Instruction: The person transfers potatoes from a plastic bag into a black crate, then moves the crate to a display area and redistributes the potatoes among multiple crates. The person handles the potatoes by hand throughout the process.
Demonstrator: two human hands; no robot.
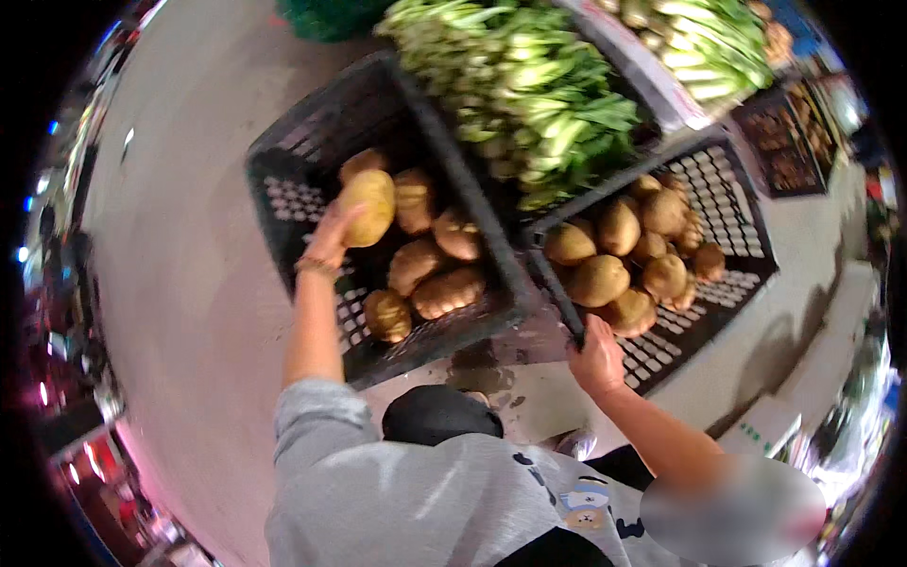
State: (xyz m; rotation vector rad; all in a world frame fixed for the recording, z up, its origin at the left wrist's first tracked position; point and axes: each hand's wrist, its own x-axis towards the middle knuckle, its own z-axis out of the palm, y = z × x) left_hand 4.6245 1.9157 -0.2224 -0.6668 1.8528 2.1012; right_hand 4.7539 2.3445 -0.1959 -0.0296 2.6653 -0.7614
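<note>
My left hand [331, 230] grips a large yellow potato [370, 209] from its left side, over the left black plastic crate [471, 170]. Below the potato, several brown potatoes [418, 264] lie spread on the bottom of that crate. My right hand [599, 358] is closed around the near left rim of the right black plastic crate [747, 195]. A pile of potatoes [615, 228] fills the left and middle part of this right crate, while its slotted floor shows at the near side.
A dark crate heaped with leafy green vegetables [545, 106] stands behind and between the two potato crates. More pale-stemmed greens [698, 49] sit at the upper right, near a crate of brown produce [779, 138]. White boxes [762, 432] line the floor at right. A green mesh bag [329, 14] lies at the top.
</note>
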